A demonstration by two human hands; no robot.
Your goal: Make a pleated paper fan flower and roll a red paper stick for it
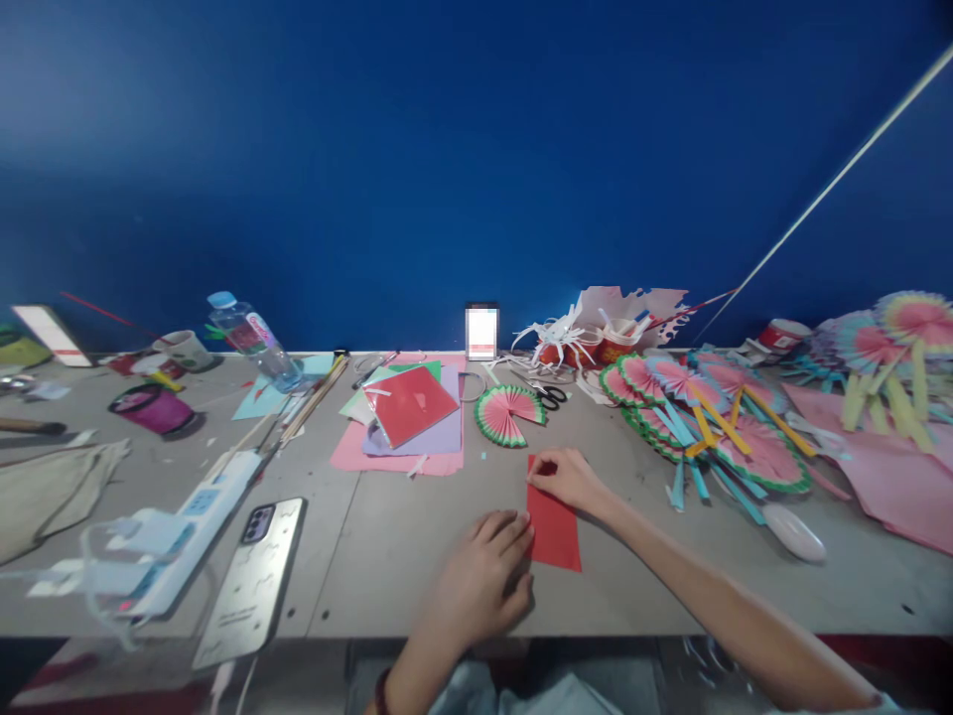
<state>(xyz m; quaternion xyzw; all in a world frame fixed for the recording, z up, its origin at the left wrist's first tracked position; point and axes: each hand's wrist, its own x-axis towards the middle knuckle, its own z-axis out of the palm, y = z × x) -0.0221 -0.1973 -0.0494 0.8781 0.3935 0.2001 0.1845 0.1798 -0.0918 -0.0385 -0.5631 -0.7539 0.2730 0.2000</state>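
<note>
The left hand [487, 571] lies along the left edge of the red paper [557, 531], while the right hand [570, 479] has thumb and forefinger brought together at its top corner (whether they pinch the sheet, I cannot tell). Creasing seems in hand, best done with light holding pressure and edges matched before pressing. The sheet lies near the surface's [417, 596] front edge, with bare room beyond its right side.
</note>
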